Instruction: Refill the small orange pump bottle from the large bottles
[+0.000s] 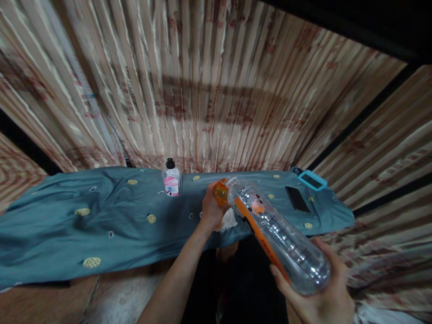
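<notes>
The head camera shows one clear plastic bottle [280, 238] with an orange label, held tilted above the edge of a table under a blue cloth [67, 225]. The right hand [320, 292] cups its base with fingers wrapped around it. The left hand [211, 209] closes its fingers on the one orange cap [221, 191] and also holds a white tissue [229, 220]. On the cloth stand one small bottle [171, 180] with a black top, one black phone [297, 199] and one phone [312, 180] in a light blue case.
</notes>
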`<control>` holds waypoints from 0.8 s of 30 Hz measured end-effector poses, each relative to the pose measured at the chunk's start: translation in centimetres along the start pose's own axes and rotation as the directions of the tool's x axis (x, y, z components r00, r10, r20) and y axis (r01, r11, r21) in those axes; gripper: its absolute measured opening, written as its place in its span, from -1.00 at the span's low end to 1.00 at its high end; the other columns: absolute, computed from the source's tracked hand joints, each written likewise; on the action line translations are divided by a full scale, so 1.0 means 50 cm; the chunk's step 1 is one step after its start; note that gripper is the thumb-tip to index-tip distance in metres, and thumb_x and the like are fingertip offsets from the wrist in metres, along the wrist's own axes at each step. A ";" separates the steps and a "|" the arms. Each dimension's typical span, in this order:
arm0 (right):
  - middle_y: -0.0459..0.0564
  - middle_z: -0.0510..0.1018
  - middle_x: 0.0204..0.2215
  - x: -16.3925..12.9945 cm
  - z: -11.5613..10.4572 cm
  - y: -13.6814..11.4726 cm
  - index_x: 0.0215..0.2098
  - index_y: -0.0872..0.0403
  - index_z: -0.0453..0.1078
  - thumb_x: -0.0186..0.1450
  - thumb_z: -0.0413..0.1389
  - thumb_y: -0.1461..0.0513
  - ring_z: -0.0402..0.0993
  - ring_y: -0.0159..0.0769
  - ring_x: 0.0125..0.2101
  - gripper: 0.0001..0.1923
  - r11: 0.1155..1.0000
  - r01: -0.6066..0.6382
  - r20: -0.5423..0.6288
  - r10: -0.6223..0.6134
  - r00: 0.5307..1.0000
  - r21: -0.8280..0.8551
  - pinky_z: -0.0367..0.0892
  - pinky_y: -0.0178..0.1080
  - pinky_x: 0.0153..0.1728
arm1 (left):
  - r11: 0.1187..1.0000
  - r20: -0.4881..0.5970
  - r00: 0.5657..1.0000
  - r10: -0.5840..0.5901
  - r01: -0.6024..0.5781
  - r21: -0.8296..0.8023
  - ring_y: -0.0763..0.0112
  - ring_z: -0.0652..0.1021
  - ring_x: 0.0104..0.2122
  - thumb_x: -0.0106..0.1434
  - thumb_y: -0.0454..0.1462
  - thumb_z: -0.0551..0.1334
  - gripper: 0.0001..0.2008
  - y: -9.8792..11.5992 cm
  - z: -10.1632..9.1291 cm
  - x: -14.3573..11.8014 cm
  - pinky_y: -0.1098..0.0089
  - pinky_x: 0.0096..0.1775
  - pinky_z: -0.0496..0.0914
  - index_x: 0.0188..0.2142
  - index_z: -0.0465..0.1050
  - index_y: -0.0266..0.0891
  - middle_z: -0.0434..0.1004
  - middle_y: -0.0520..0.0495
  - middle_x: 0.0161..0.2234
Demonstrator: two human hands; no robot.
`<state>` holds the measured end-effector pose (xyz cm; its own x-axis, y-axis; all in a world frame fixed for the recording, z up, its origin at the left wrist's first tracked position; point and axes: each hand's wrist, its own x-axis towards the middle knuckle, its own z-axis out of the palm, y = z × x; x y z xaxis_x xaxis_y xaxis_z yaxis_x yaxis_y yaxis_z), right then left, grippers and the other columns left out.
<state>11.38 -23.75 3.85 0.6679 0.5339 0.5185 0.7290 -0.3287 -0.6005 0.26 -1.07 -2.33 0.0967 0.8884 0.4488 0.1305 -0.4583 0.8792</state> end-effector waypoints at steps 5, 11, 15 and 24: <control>0.33 0.47 0.04 -0.003 0.000 0.002 0.27 0.18 0.13 -0.05 0.18 -0.34 0.49 0.32 -0.04 0.14 1.000 0.005 0.000 -0.005 1.000 0.022 0.37 0.23 -0.07 | 1.000 -0.020 1.000 0.023 -0.023 -0.003 0.27 0.59 -0.23 -0.07 -0.29 0.41 -0.39 -0.003 0.004 -0.002 0.28 -0.16 0.44 -0.02 0.25 -0.16 0.55 -0.04 -0.15; 0.37 0.45 0.06 -0.004 0.001 0.005 0.27 0.23 0.13 -0.05 0.22 -0.29 0.47 0.30 -0.02 0.14 0.999 0.003 0.009 -0.004 1.000 0.049 0.33 0.25 0.01 | 0.999 -0.012 0.999 0.043 -0.043 0.002 0.25 0.58 -0.20 -0.08 -0.30 0.42 -0.39 -0.007 0.004 -0.001 0.26 -0.14 0.44 -0.03 0.25 -0.16 0.54 -0.05 -0.13; 0.36 0.43 0.08 -0.005 0.004 0.011 0.26 0.21 0.14 -0.05 0.23 -0.28 0.46 0.28 -0.01 0.11 0.998 0.020 0.001 -0.020 1.000 0.058 0.32 0.24 0.03 | 0.999 -0.016 0.999 0.046 -0.046 0.010 0.26 0.58 -0.18 -0.08 -0.33 0.40 -0.39 -0.007 0.003 0.000 0.26 -0.12 0.44 -0.02 0.26 -0.14 0.53 -0.04 -0.11; 0.37 0.46 0.05 -0.004 0.000 0.004 0.26 0.23 0.14 -0.04 0.21 -0.31 0.48 0.32 -0.03 0.14 0.999 0.030 0.000 -0.030 1.000 0.040 0.34 0.26 -0.02 | 0.999 -0.023 0.998 0.055 -0.055 -0.002 0.24 0.59 -0.18 -0.09 -0.30 0.44 -0.36 -0.010 0.005 -0.001 0.24 -0.13 0.45 -0.01 0.25 -0.15 0.54 -0.06 -0.10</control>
<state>11.38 -23.92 3.61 0.6459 0.5431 0.5365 0.7419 -0.2809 -0.6088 0.42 -0.89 -2.84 0.0808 0.8624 0.4997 0.1235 -0.5062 0.8536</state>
